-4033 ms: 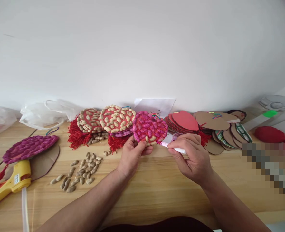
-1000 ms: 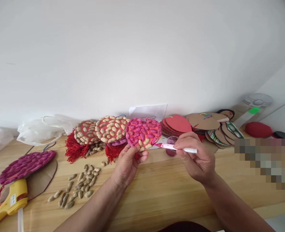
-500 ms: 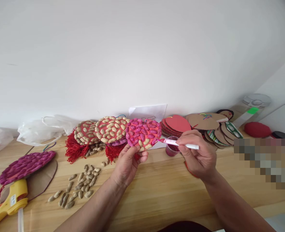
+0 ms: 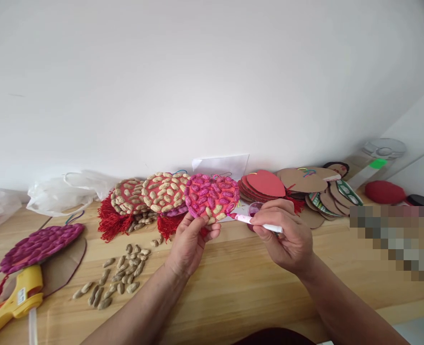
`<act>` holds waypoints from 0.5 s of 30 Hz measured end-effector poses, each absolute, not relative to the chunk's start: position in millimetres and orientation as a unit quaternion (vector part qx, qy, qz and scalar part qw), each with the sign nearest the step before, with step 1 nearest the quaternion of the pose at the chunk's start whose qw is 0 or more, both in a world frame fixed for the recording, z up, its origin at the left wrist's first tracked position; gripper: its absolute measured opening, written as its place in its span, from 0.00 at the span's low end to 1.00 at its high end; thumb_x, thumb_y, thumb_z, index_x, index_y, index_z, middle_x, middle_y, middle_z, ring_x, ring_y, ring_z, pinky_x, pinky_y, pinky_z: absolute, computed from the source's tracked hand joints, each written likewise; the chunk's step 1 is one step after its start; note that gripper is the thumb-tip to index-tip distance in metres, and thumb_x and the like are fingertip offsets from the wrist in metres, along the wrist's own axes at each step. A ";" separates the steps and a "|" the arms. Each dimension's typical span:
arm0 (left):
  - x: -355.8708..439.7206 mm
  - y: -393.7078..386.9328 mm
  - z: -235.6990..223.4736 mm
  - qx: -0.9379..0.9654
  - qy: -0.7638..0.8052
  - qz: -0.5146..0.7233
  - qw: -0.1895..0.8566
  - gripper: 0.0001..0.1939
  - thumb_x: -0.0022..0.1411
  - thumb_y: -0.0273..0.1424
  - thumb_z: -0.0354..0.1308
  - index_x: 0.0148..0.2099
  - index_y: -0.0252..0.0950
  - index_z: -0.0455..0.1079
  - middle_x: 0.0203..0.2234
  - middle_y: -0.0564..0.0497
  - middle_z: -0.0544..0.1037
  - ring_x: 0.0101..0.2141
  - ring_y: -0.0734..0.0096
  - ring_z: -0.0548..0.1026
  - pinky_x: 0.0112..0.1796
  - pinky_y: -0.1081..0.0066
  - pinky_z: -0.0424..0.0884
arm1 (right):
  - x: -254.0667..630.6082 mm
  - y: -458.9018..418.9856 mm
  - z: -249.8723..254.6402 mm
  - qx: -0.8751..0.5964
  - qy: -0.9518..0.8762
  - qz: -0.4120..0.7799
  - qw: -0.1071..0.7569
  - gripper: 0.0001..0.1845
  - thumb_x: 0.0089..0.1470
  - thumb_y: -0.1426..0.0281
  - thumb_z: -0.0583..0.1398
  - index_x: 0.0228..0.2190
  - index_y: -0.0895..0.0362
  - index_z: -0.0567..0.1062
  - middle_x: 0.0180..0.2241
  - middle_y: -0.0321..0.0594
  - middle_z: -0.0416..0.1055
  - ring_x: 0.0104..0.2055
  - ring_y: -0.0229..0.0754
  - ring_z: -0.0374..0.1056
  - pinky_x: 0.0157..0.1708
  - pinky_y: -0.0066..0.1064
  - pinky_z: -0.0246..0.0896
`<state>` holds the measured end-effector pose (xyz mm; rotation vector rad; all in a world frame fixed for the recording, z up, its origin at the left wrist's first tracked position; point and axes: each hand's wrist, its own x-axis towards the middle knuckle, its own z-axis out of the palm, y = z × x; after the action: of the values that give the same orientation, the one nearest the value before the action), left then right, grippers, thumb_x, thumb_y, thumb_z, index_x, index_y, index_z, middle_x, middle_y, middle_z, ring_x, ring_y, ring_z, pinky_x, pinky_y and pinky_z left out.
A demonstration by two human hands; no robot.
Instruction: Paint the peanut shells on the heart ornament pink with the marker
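Note:
Between the thumb and fingers of my left hand (image 4: 189,244) is the lower edge of a heart-shaped peanut plaque (image 4: 212,194). Most of its peanuts are coloured pink-purple; a few at the bottom tip are plain tan. My right hand (image 4: 287,237) is closed around a white marker-like brush (image 4: 257,223) with a pink tip. That tip is at the plaque's lower right edge; whether it touches cannot be made out. Behind the right hand, partly hidden, stands a clear cup (image 4: 255,209) with purple-pink liquid.
Loose peanuts (image 4: 121,273) lie left of my forearm, and a yellow glue gun (image 4: 27,292) is farther left beside a purple peanut plaque (image 4: 42,245). Tan peanut plaques (image 4: 165,191) with red tassels, red cardboard hearts (image 4: 265,183) and cardboard shapes (image 4: 301,180) line the wall.
My right hand has moved left and slightly down with the brush, bringing its tip lower along the plaque's right edge. My left hand still holds the plaque, which has shifted very slightly.

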<state>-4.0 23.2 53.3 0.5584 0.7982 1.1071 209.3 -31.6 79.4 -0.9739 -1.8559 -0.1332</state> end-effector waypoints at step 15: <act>-3.9 25.4 54.5 0.242 0.378 0.505 0.738 0.15 0.49 0.28 0.72 0.37 0.33 0.70 0.25 0.50 0.80 0.25 0.72 0.79 0.27 0.76 0.76 | 213.1 -34.1 86.9 -0.400 -0.759 -0.080 0.508 0.10 0.55 0.77 0.63 0.39 0.53 0.76 0.31 0.37 0.77 0.38 0.45 0.71 0.42 0.41 0.61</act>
<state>-3.9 25.4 54.5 0.5304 0.8297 1.1080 213.1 -34.1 86.9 -0.9629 -1.8295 -0.1931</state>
